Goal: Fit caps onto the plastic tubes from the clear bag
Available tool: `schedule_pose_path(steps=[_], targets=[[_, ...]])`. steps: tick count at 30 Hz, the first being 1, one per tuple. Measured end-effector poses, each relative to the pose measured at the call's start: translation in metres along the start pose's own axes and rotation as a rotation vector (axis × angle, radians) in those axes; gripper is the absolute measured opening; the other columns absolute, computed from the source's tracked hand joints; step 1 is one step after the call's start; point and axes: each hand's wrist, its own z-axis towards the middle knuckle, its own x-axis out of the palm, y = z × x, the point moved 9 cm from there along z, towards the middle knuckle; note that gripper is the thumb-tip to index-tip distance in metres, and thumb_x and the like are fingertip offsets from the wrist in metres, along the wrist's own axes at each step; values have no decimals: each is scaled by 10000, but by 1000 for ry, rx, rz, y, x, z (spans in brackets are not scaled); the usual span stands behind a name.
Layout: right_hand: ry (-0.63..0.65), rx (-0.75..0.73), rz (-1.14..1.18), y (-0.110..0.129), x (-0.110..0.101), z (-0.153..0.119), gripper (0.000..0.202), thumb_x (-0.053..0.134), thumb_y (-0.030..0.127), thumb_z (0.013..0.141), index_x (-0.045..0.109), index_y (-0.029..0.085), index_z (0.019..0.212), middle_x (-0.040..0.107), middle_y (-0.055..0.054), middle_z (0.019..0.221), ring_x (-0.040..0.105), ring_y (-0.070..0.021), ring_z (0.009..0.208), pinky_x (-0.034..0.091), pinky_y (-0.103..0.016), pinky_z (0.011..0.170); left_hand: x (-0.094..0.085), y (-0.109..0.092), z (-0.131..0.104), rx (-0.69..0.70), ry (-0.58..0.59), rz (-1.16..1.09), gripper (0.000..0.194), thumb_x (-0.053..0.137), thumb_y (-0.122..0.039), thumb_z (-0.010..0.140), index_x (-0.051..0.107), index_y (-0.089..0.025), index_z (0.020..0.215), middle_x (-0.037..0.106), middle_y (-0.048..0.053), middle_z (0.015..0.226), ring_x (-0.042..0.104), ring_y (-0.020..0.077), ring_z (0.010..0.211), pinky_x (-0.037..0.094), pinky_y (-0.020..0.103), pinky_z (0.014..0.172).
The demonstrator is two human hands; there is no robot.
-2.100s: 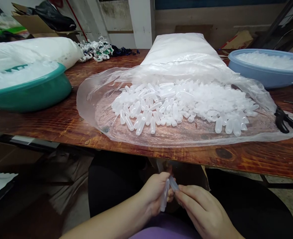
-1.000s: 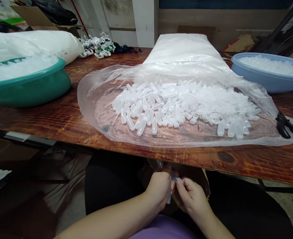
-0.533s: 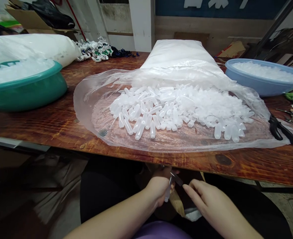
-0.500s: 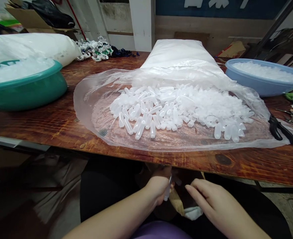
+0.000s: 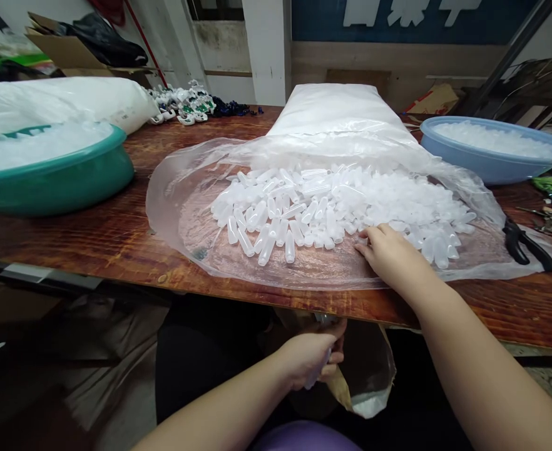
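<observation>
Left hand [image 5: 306, 355] near five o'clock, fingers curled around a clear tube [image 5: 314, 376]; right hand [image 5: 395, 255] at three, fingers slightly parted at the central tube pile [image 5: 313, 195], hold unclear. Hasty grabbing could spill some off the tabletop [image 5: 111, 247].

The bare left hand [image 5: 314, 358] sits low, its fingers curled inward, the bare left forearm [image 5: 231, 407] slanting inward. The bare right hand [image 5: 385, 252] is farther forward, palm down, fingers bent, the bare right forearm [image 5: 480, 347] outstretched.

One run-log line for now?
left hand: holding translucent tube | right hand: at near edge of tube pile, grip unclear
</observation>
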Motion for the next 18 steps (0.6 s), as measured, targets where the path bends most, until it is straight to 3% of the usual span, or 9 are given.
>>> schedule_pose_path(steps=[4, 7, 10, 14, 18], targets=[[-78, -41, 151, 9, -24, -37, 203, 494, 331, 857, 554, 172, 968, 621, -90, 881, 614, -227, 781, 492, -305, 627, 9, 6, -11, -50, 178, 24, 515, 425, -636, 756, 430, -170, 536, 358, -58, 412, 178, 33, 280, 85, 213, 355], [-89, -228, 536, 38, -36, -85, 187, 473, 383, 889, 549, 224, 949, 639, -30, 778, 620, -161, 667, 504, -249, 585, 4, 6, -13, 6, 127, 66, 566, 250, -594, 813, 482, -157, 538, 432, -12, 423, 243, 56, 262, 118, 227, 334], [-15, -346, 636, 63, -20, -132, 141, 497, 302, 897, 581, 223, 978, 665, -41, 818, 637, -166, 729, 530, -267, 655, 2, 16, -12, -35, 34, -4, 567, 208, -591, 824, 464, -172, 539, 375, -26, 355, 261, 73, 272, 163, 219, 343], [-53, -208, 718, 59, 13, -161, 178, 491, 234, 899, 602, 230, 1039, 660, -58, 933, 637, -182, 844, 551, -297, 738, 13, 22, -8, -45, 0, -119, 540, 214, -615, 826, 420, -190, 565, 332, -53, 335, 266, 72, 282, 200, 207, 367], [-143, -54, 849, 46, 24, -164, 182, 523, 217, 872, 620, 228, 1026, 653, -65, 980, 635, -188, 891, 547, -296, 787, 16, 22, -3, -23, -63, -63, 574, 154, -581, 864, 440, -187, 560, 329, -42, 312, 257, 79, 288, 189, 208, 360]])
